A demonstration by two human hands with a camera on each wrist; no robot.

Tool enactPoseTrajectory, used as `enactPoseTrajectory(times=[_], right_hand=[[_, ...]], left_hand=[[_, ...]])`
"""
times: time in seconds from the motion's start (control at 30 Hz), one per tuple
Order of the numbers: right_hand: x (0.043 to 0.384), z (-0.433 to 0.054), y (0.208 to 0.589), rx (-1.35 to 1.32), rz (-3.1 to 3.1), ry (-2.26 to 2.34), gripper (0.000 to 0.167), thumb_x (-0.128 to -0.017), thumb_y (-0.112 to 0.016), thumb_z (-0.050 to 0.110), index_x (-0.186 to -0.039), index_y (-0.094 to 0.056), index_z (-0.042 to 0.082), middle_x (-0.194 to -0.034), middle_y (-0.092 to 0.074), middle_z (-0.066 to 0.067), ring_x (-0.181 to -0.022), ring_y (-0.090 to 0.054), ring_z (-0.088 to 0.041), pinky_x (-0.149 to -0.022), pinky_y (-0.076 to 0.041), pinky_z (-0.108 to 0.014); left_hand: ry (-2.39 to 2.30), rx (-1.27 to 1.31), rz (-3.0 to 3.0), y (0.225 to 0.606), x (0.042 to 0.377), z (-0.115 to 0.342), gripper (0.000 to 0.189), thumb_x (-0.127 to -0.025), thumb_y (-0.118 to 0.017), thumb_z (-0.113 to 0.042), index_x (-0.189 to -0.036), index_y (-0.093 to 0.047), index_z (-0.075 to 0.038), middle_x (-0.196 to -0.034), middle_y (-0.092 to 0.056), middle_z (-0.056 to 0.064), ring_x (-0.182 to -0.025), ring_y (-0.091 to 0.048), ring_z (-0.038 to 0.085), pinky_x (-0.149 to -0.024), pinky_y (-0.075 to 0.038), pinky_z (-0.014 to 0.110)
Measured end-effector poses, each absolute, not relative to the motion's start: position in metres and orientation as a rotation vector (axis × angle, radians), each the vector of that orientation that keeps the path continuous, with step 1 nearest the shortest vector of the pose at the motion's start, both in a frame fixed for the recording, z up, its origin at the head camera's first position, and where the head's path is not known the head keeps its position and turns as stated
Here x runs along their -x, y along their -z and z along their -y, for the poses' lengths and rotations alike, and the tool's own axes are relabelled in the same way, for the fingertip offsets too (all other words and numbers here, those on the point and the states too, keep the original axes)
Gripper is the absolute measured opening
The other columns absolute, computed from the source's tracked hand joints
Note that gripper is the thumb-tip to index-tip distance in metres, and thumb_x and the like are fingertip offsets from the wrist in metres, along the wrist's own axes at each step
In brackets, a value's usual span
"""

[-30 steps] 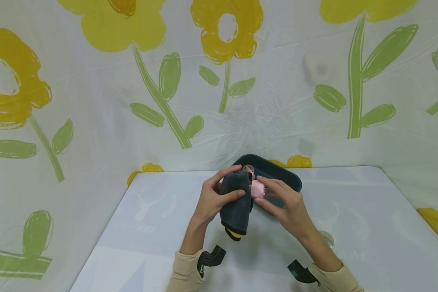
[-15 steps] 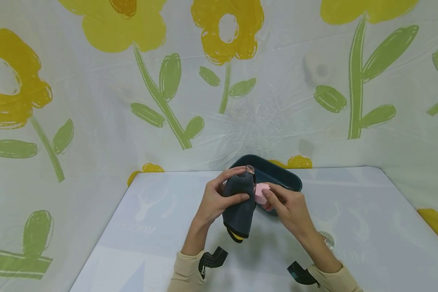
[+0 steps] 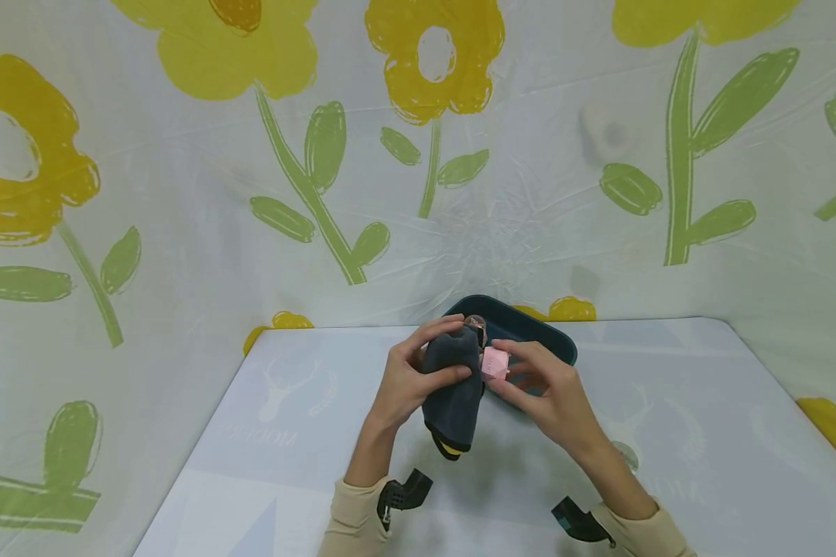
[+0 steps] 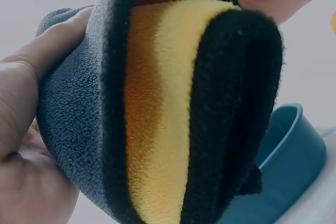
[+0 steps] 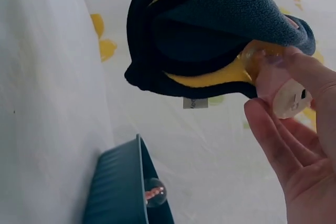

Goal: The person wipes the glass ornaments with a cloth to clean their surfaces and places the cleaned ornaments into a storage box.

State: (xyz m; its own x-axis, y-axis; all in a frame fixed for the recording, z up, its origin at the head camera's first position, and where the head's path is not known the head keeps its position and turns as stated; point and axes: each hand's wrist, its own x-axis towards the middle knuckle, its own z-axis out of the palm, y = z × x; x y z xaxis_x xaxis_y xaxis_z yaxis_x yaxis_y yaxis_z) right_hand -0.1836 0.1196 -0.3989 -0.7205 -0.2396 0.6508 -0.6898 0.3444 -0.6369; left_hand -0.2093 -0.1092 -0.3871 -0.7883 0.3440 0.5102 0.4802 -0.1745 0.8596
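My left hand [image 3: 404,379] grips a folded towel [image 3: 453,387], grey outside, yellow inside, with black edging. In the left wrist view its thumb lies against the grey side. My right hand [image 3: 550,391] pinches the faceted pink base [image 3: 495,363] of a small snow globe between thumb and fingers. The right wrist view shows the globe's clear ball [image 5: 253,62] tucked into the towel, its pale underside [image 5: 290,99] facing outward with a small dark mark. Towel folds hide most of the ball. Both hands are above the table.
A dark teal tray [image 3: 529,329] stands at the table's back edge behind the hands. Another clear globe [image 5: 156,192] is in it. A further round clear object [image 3: 625,455] sits on the table, partly behind the right forearm. A flowered curtain [image 3: 515,193] hangs behind.
My right fingers first closed further round the pink base, then spread again with the base turned against the towel. My left hand shifted slightly right and back, still gripping the towel.
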Motion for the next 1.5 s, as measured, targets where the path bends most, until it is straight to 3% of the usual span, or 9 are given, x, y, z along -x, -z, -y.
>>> enactPoseTrajectory(times=[0.23, 0.5, 0.67, 0.83, 1.03, 1.27, 1.37, 1.5], right_hand=[[0.1850, -0.1201, 0.3971, -0.978, 2.025, -1.265, 0.070, -0.062, -0.084, -0.014, -0.124, -0.064, 0.010, -0.126, -0.060, -0.010, -0.111, -0.060, -0.008, -0.075, -0.057, -0.018], [0.1867, -0.1180, 0.3949, -1.063, 1.944, -1.215, 0.068, -0.060, -0.083, -0.019, -0.121, -0.064, 0.005, -0.125, -0.057, -0.018, -0.111, -0.058, -0.012, -0.079, -0.055, -0.016], [0.1876, -0.1198, 0.3949, -1.055, 1.949, -1.194, 0.068, -0.061, -0.084, -0.016, -0.122, -0.065, 0.005, -0.124, -0.059, -0.017, -0.110, -0.059, -0.012, -0.077, -0.055, -0.016], [0.1878, -0.1218, 0.3940, -1.032, 1.978, -1.232, 0.067, -0.065, -0.084, -0.011, -0.127, -0.063, 0.004, -0.120, -0.063, -0.011, -0.098, -0.064, -0.010, -0.073, -0.057, -0.018], [0.1854, -0.1238, 0.3963, -0.897, 2.114, -1.273, 0.055, -0.077, -0.080, 0.000, -0.128, -0.063, 0.006, -0.103, -0.071, -0.004, -0.077, -0.065, -0.006, -0.071, -0.056, -0.016], [0.1805, -0.1204, 0.3980, -0.694, 2.250, -1.439, 0.021, -0.094, -0.064, 0.008, -0.115, -0.069, 0.005, -0.078, -0.072, -0.002, -0.060, -0.066, -0.007, -0.060, -0.057, -0.021], [0.1792, -0.1197, 0.3973, -0.619, 2.286, -1.491, 0.018, -0.097, -0.062, 0.013, -0.110, -0.070, 0.006, -0.071, -0.069, 0.001, -0.057, -0.065, -0.007, -0.058, -0.057, -0.024], [0.1791, -0.1199, 0.3972, -0.586, 2.315, -1.511, 0.019, -0.098, -0.061, 0.017, -0.111, -0.071, 0.007, -0.072, -0.070, 0.001, -0.058, -0.065, -0.007, -0.058, -0.057, -0.025]], left_hand=[[2.125, 0.973, 1.951, 0.3860, 0.2092, 0.1094, 0.058, -0.081, -0.078, -0.004, -0.136, -0.057, -0.005, -0.145, -0.050, 0.018, -0.109, -0.068, 0.022, -0.085, -0.059, 0.035], [2.129, 0.956, 1.962, 0.3871, 0.2096, 0.1072, 0.058, -0.083, -0.077, -0.005, -0.137, -0.056, -0.008, -0.143, -0.055, 0.006, -0.100, -0.071, 0.021, -0.082, -0.059, 0.036], [2.127, 0.947, 1.957, 0.3874, 0.2097, 0.1056, 0.059, -0.082, -0.078, -0.005, -0.137, -0.056, -0.006, -0.143, -0.055, 0.006, -0.101, -0.070, 0.021, -0.083, -0.059, 0.034], [2.126, 0.939, 1.954, 0.3878, 0.2091, 0.1056, 0.060, -0.082, -0.078, -0.004, -0.137, -0.055, -0.005, -0.143, -0.055, 0.008, -0.101, -0.070, 0.021, -0.082, -0.059, 0.034], [2.118, 0.946, 1.964, 0.3881, 0.2092, 0.1047, 0.061, -0.080, -0.078, -0.002, -0.137, -0.056, -0.007, -0.142, -0.056, 0.005, -0.098, -0.070, 0.022, -0.080, -0.060, 0.037], [2.126, 1.040, 1.906, 0.3882, 0.2092, 0.1025, 0.061, -0.079, -0.079, 0.001, -0.136, -0.055, -0.002, -0.142, -0.053, 0.016, -0.116, -0.064, 0.028, -0.089, -0.058, 0.039], [2.127, 1.073, 1.889, 0.3879, 0.2092, 0.1017, 0.061, -0.079, -0.079, 0.001, -0.135, -0.055, -0.002, -0.143, -0.051, 0.020, -0.122, -0.060, 0.031, -0.092, -0.056, 0.038], [2.116, 1.077, 1.894, 0.3878, 0.2090, 0.1018, 0.061, -0.079, -0.079, -0.001, -0.135, -0.056, -0.004, -0.144, -0.051, 0.017, -0.123, -0.059, 0.031, -0.092, -0.056, 0.037]])
